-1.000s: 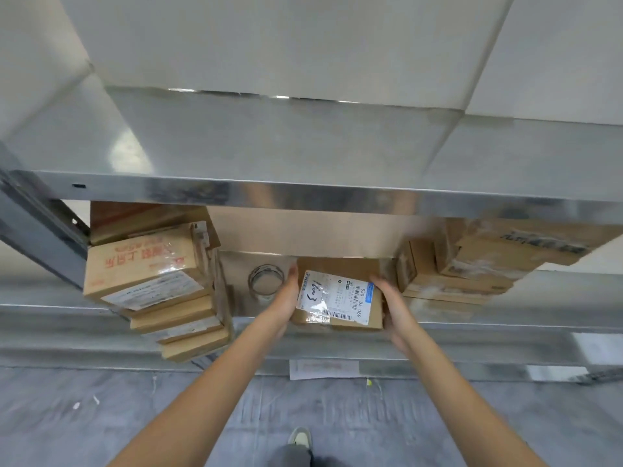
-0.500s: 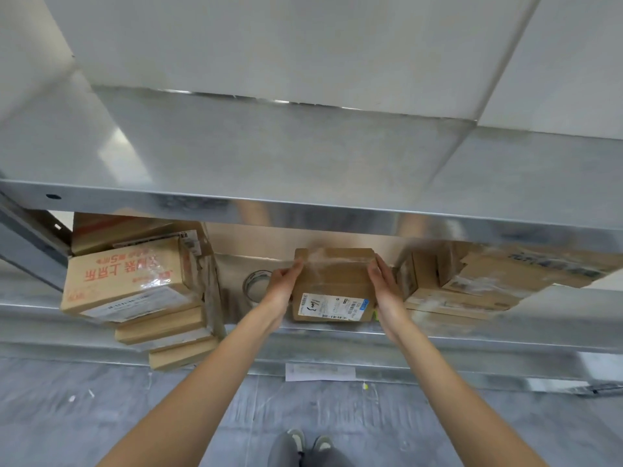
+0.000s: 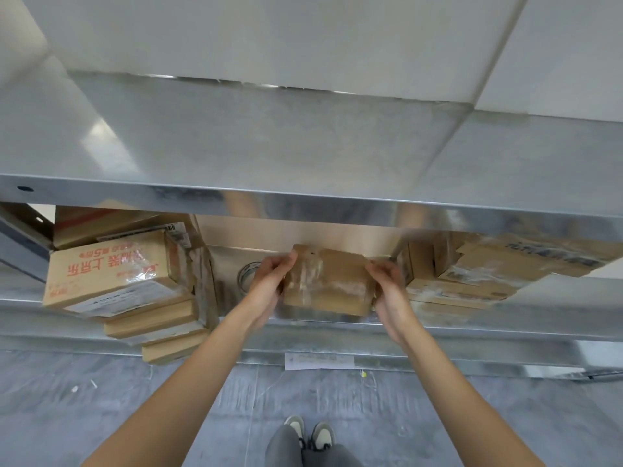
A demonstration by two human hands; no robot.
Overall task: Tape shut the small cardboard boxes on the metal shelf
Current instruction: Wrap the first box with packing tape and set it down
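The small cardboard box (image 3: 328, 281) sits between both hands on the metal shelf (image 3: 505, 318), long axis spanning left hand (image 3: 269, 284) to right hand (image 3: 387, 284), each clasping an end; the tape roll (image 3: 247, 276) lies just behind the left hand.

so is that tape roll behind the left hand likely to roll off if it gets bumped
Probably not. The tape roll appears to lie flat on the shelf, so a nudge should slide it rather than roll it. It looks light, so it may skid easily on smooth metal.
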